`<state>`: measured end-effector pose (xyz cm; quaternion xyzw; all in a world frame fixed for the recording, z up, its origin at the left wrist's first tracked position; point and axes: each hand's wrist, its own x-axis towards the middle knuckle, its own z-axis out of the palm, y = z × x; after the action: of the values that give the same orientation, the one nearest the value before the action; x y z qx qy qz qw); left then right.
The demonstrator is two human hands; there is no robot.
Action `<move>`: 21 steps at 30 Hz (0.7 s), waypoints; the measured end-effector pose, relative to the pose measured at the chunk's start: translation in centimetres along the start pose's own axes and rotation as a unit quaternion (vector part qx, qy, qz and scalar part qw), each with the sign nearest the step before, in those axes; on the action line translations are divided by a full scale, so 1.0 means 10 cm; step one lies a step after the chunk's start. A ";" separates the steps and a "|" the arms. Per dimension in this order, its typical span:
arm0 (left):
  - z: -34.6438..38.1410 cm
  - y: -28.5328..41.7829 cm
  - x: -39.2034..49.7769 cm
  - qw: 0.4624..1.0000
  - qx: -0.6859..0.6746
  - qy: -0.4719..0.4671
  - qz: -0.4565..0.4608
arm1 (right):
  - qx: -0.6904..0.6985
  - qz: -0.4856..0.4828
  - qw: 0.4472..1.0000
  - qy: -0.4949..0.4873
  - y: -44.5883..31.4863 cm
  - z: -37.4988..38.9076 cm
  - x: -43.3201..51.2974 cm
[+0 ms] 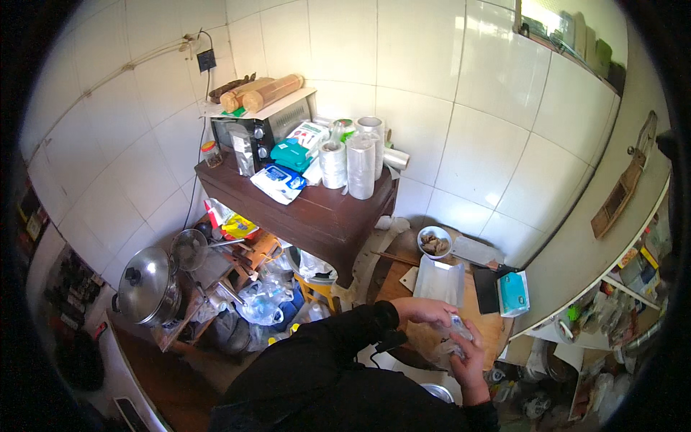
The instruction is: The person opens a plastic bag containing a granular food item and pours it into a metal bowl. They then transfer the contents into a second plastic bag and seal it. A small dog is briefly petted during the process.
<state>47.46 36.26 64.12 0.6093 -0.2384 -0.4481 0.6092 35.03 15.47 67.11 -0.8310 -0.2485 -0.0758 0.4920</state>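
Over a wooden board [480, 337], my left hand [426, 312] and my right hand [468, 356] both grip a clear plastic bag [445, 345], its film bunched between the fingers. What the bag holds cannot be made out. Just beyond my hands lies a shallow rectangular tray [438, 281]. Behind the tray stands a white bowl [434, 242] with chunks of food, and a cleaver [477, 251] lies beside it. A teal and white box [513, 293] stands at the right, next to a dark flat object [487, 291]. Chopsticks [397, 258] lie left of the tray.
A dark wooden table [302, 216] bears a small oven [259, 135], plastic film rolls [360, 164] and packets. At the left, a lidded steel pot [148, 286] and a strainer [189, 249] stand on a low shelf. Crowded shelves [599, 335] line the right side.
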 end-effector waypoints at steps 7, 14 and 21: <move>0.13 0.00 0.06 0.984 0.165 0.042 0.060 | 0.075 0.011 0.997 -0.012 0.10 0.01 0.04; 0.33 0.03 0.03 0.902 0.328 0.227 0.166 | 0.140 0.042 0.989 -0.020 0.16 0.02 0.02; 0.44 -0.14 0.05 0.843 0.355 0.336 0.224 | 0.104 0.064 0.992 -0.033 0.15 0.04 -0.03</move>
<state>43.72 33.69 63.30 0.8270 -0.2915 0.0480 0.4783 35.46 15.17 65.62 -0.7914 -0.2175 0.0098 0.5712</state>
